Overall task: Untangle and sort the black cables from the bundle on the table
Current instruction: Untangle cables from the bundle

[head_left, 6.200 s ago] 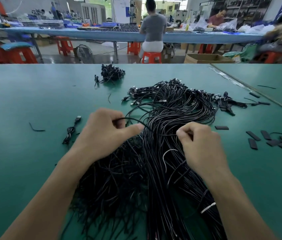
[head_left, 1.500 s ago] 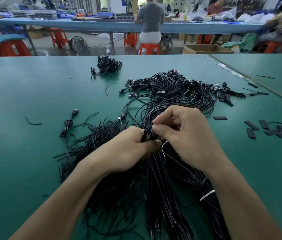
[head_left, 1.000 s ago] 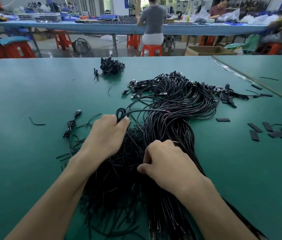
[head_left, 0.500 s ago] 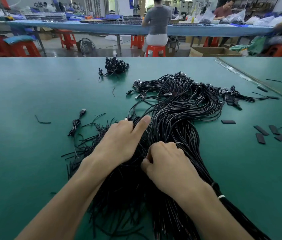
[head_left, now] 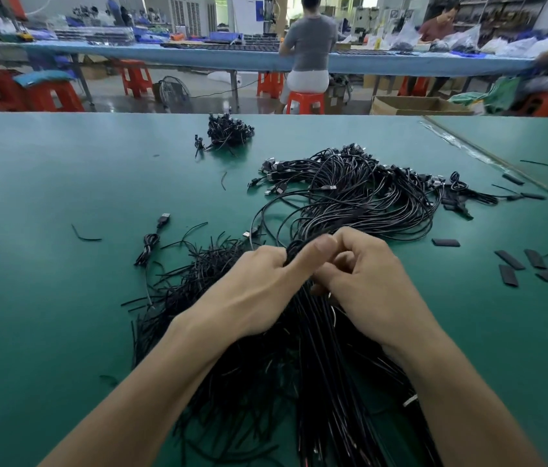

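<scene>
A big bundle of black cables (head_left: 360, 197) runs from the near edge up the middle of the green table (head_left: 47, 183), fanning out into USB plugs at the far end. My left hand (head_left: 262, 291) pinches a bunch of cables between thumb and fingers at the bundle's neck. My right hand (head_left: 366, 281) sits right against it, fingers curled round the same cables. Left of my hands lies a heap of short black wire pieces (head_left: 195, 281).
A small pile of black cables (head_left: 228, 133) lies at the far middle. One loose USB cable (head_left: 151, 241) lies to the left. Flat black sleeve pieces (head_left: 535, 267) are scattered at the right. People sit at a blue bench beyond the table.
Both hands have lifted off the bundle and come together at its neck. My left thumb now pinches a bunch of cables, and my right hand has moved up beside it.
</scene>
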